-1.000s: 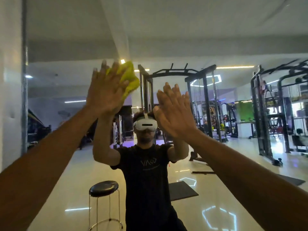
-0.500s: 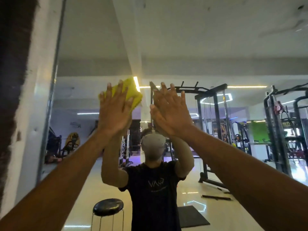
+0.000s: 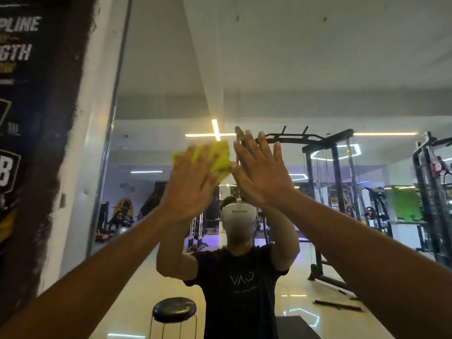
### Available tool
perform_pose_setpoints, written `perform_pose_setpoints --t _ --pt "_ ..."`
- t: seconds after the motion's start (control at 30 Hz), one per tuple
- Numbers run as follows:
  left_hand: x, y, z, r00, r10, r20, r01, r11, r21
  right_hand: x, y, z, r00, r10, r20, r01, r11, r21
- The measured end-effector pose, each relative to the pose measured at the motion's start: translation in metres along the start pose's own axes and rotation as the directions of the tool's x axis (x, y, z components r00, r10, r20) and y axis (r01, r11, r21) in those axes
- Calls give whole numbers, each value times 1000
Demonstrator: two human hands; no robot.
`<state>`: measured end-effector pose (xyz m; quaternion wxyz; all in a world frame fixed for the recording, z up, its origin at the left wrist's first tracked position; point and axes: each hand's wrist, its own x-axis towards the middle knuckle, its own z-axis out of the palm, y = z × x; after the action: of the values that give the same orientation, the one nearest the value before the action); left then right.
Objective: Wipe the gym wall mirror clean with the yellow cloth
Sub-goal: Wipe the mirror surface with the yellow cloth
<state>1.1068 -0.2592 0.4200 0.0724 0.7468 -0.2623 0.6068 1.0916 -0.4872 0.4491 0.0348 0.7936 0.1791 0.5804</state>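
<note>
Left hand (image 3: 188,189) flat on crumpled yellow cloth (image 3: 217,159), right hand (image 3: 263,172) spread against smooth mirror (image 3: 318,81)

- A dark wall banner (image 3: 22,118) with white lettering hangs at far left.
- A black round stool (image 3: 174,310) stands low down.
- A black power rack (image 3: 327,192) stands on the glossy floor (image 3: 367,277).

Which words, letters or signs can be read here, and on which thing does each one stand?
"PLINE": dark wall banner, top line, cut off by the frame edge.
"GTH": same banner, second line, also cut off.
"B": shield badge lower on the banner.
Small banner lines: too blurred to read.
Black T-shirt logo, reflected in the mirror: not clearly readable.
</note>
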Motion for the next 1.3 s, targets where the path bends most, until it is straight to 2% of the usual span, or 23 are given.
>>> perform_pose_setpoints --t 0.07,0.1,0.13,0.2,0.27,0.3,0.33,0.4,0.5,0.53,0.6,0.67,0.7,0.77,0.83,0.87,0.9,0.97,1.03,1.07,1.13,1.23,1.3 --pt "3 -16 -8 984 161 74 -165 985 51 -1 0 2 1000 -4 -7 4 1000 -2" --pt "14 -28 -14 979 191 68 -196 978 77 -1 1 3 1000 -3 -4 3 1000 -9" --pt "28 -41 -20 988 149 45 -152 984 94 -1 1 3 1000 -2 -3 2 1000 -17" --pt "60 -59 -33 990 -136 -47 137 990 26 -1 4 4 1000 -5 -2 5 1000 -23" --pt "81 -53 -33 922 -359 -144 355 933 -53 -2 6 2 1000 -14 7 14 1000 -24" --pt "85 -39 -27 923 -345 -170 344 938 -33 -2 7 1 1000 -14 10 14 1000 -19" --pt "84 -22 -19 954 -258 -153 261 965 -3 -3 9 -2 1000 -9 11 9 1000 -7" --pt "71 13 -6 999 -10 -50 11 1000 6 -7 13 -6 999 34 -7 -33 999 35" --pt "70 19 -9 964 259 55 -261 965 28 -16 25 -12 993 116 -25 -114 992 58" --pt "84 9 -14 966 255 49 -257 965 57 -20 29 -14 993 120 -16 -120 992 34" --pt "114 -10 -25 998 59 -5 -58 996 72 -26 36 -16 993 121 -1 -121 993 0" --pt "127 0 -25 992 -122 -34 122 993 -2 -32 42 -17 991 137 -7 -137 991 0" --pt "122 19 -18 992 -119 -42 118 992 -36 -35 45 -18 988 154 -11 -154 988 6" --pt "97 60 2 997 81 4 -81 995 -62 -40 52 -19 980 196 -20 -195 980 34" --pt "79 72 12 944 326 55 -323 945 -50 -50 60 -20 970 240 -37 -237 970 52" --pt "86 66 9 923 379 64 -380 925 -9 -56 64 -21 967 252 -35 -250 967 46" --pt "100 56 4 930 363 59 -366 929 53 -62 67 -21 967 253 -22 -252 967 38" --pt "136 33 -9 986 168 11 -168 978 122 -77 71 -20 967 253 -3 -253 967 25" --pt "153 29 -9 1000 -12 -23 14 996 91 -89 74 -19 965 261 0 -261 965 32" --pt "150 43 -3 999 -15 -31 17 998 68 -93 75 -19 964 268 0 -268 963 27" --pt "125 81 14 993 121 -8 -120 991 56 -96 76 -19 962 272 -3 -272 962 4" --pt "99 98 22 912 401 80 -404 915 16 -97 76 -20 965 262 -19 -262 965 9" --pt "122 81 13 897 432 90 -440 892 104 -96 78 -19 969 247 -16 -247 969 5"
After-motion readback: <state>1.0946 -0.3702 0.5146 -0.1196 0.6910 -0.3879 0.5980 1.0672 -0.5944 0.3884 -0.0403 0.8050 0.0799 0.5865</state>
